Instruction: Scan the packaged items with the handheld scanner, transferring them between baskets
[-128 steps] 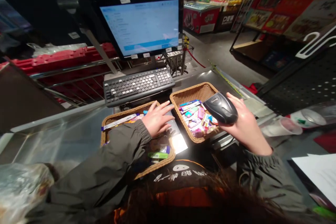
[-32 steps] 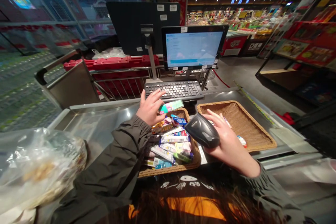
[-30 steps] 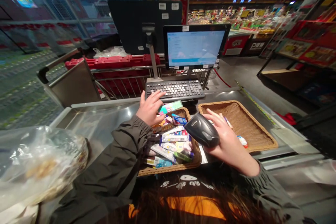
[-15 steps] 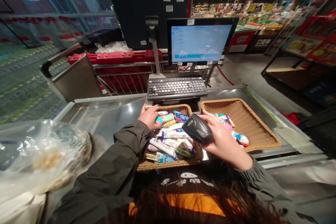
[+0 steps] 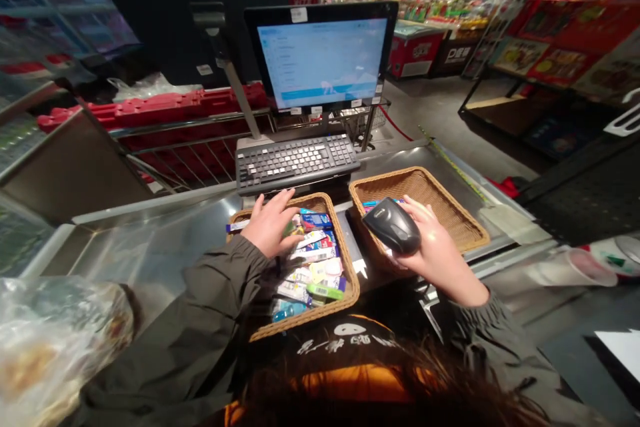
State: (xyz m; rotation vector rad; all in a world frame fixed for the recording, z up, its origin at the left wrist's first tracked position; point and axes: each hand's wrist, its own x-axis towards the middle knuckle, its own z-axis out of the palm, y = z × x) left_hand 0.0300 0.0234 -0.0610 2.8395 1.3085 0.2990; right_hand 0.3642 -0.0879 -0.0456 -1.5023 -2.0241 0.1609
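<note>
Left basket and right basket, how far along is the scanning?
Looks early. Done: only a few small packs show in the right basket. In hand: the right hand grips the scanner, and the left hand rests on packs in the left basket. Left: that basket is full.

The left hand (image 5: 270,225) covers packets in the left basket (image 5: 345,267). The scanner (image 5: 391,225) hides the right hand's (image 5: 433,250) fingers and part of the right basket (image 5: 450,210). Screen (image 5: 323,53) text is too small to read. The bag (image 5: 50,347) is cut off.

Dark handheld scanner (image 5: 391,225) tilted above right wicker basket (image 5: 465,230).
</note>
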